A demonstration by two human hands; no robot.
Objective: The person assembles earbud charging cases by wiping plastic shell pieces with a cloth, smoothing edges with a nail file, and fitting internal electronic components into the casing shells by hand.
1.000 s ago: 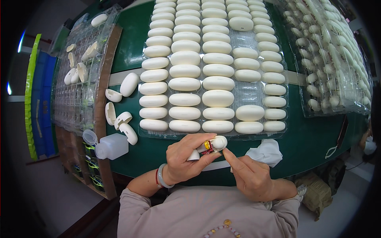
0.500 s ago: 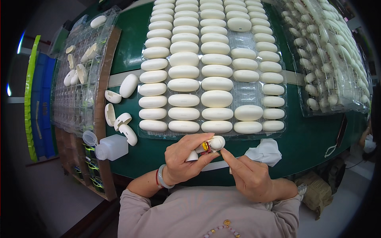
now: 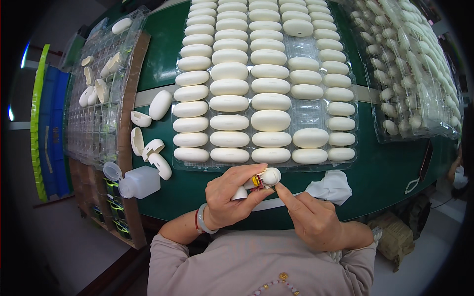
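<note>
Here, in the head view, we see the left hand (image 3: 229,193) pinching an opened white case (image 3: 271,175) near the clear tray (image 3: 311,114), while the right hand (image 3: 314,220), index extended, others curled, points at the case's edge, contact unclear to us.

White device (image 3: 271,175): was partly hidden by the left hand (image 3: 229,192); inner parts (image 3: 256,182) were too small to tell. Clear tray (image 3: 307,112): far end was cut off above. Necklace (image 3: 283,277): was cropped below.
</note>
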